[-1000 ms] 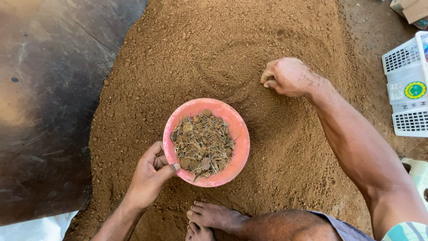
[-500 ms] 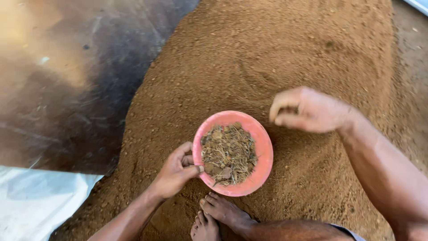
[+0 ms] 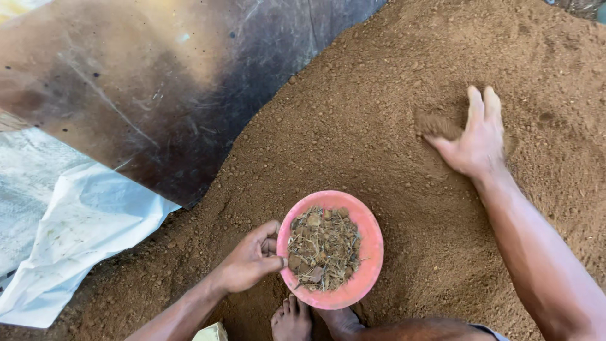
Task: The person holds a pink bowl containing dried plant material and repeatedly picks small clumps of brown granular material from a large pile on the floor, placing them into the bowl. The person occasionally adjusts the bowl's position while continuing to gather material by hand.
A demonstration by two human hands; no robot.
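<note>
Here the left hand (image 3: 249, 262) pinches the rim of the pink bowl (image 3: 369, 252), which sits on the brown soil heap (image 3: 353, 120) just above the bare feet (image 3: 315, 322). It looks light, rigid, best held at the rim. The right hand (image 3: 473, 136) lies open, fingers pressed into loose, crumbly soil.

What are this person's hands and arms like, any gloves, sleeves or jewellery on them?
Both are bare. The left hand and the right hand wear no gloves, and no rings, watch or bands show. Both forearms are uncovered as far as the picture reaches, with no sleeve in sight. The hands look dusty from the brown soil.
</note>
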